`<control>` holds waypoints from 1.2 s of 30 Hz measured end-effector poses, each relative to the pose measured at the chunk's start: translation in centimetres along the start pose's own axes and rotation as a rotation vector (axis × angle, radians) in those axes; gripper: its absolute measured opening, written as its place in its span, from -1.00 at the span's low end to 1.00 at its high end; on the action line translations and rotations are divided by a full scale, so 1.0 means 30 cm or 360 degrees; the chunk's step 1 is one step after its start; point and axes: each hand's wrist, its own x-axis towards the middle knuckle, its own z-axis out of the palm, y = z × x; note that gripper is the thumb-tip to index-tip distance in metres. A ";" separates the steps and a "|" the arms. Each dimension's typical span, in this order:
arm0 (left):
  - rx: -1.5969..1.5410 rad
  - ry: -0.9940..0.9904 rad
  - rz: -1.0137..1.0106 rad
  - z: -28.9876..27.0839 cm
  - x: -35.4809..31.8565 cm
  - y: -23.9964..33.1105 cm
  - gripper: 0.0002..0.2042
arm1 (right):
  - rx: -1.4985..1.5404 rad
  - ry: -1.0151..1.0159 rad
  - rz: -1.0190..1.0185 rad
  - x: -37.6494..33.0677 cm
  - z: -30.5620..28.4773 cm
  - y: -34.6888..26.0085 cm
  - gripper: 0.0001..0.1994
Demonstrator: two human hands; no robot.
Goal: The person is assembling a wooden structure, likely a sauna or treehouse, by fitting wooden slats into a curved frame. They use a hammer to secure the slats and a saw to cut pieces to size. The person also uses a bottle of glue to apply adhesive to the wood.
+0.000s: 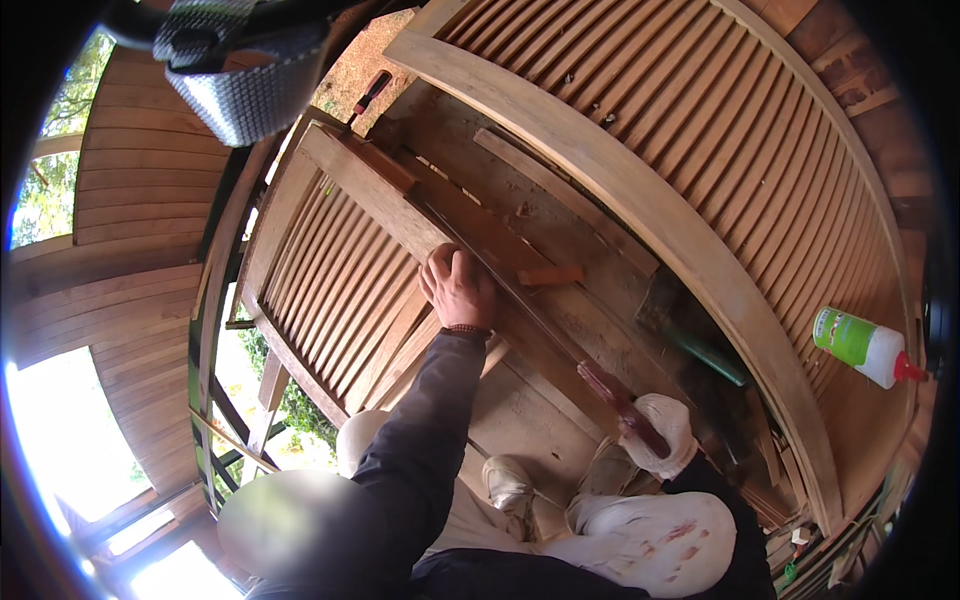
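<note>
My bare left hand (458, 290) curls its fingers over the top rail of a louvered wooden shutter (370, 205), which lies slanted in front of me. My right hand (664, 440), in a white glove, is closed round the reddish-brown handle of what looks like a handsaw (628, 408). Its thin blade, seen almost edge-on, stretches up and left alongside the shutter rail, past my left hand. Whether the blade touches the wood, I cannot tell. Slats of the shutter run below the rail, with a few wider pieces near my left forearm.
A larger louvered panel (690, 215) spans the upper right, with a green-and-white glue bottle (858, 346) with a red cap lying on it. A screwdriver (372, 92) is beyond the shutter's far corner. Wood offcuts (551, 275) and a blurred green object (712, 358) lie between the panels.
</note>
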 end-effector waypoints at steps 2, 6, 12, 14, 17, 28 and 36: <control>0.0031 -0.0006 -0.0001 0.000 0.000 -0.005 -0.81 | -0.0183 0.0084 -0.0081 -0.036 -0.037 -0.022 -0.88; 0.0007 0.0010 0.0018 0.007 0.005 0.020 -0.79 | -0.0414 0.0089 -0.0158 -0.011 -0.042 -0.033 -0.86; -0.0016 0.0016 -0.0028 0.012 0.000 -0.005 -0.77 | -0.0199 -0.0036 -0.0013 -0.081 -0.061 -0.017 -0.87; -0.0056 -0.0017 -0.0025 0.019 0.003 0.011 -0.79 | 0.0359 -0.0010 0.0413 -0.153 -0.027 0.062 -0.86; -0.0024 0.0041 -0.0040 0.002 0.011 0.009 -0.79 | -0.0034 0.0062 -0.0028 0.036 -0.013 -0.010 -0.86; -0.0076 -0.0038 -0.0064 0.001 0.008 0.024 -0.76 | -0.0045 0.0047 0.0020 0.033 -0.003 -0.002 -0.88; -0.0065 -0.0128 -0.0150 0.013 -0.015 0.035 -0.74 | 0.0221 0.0136 0.0223 0.064 0.040 -0.023 -0.89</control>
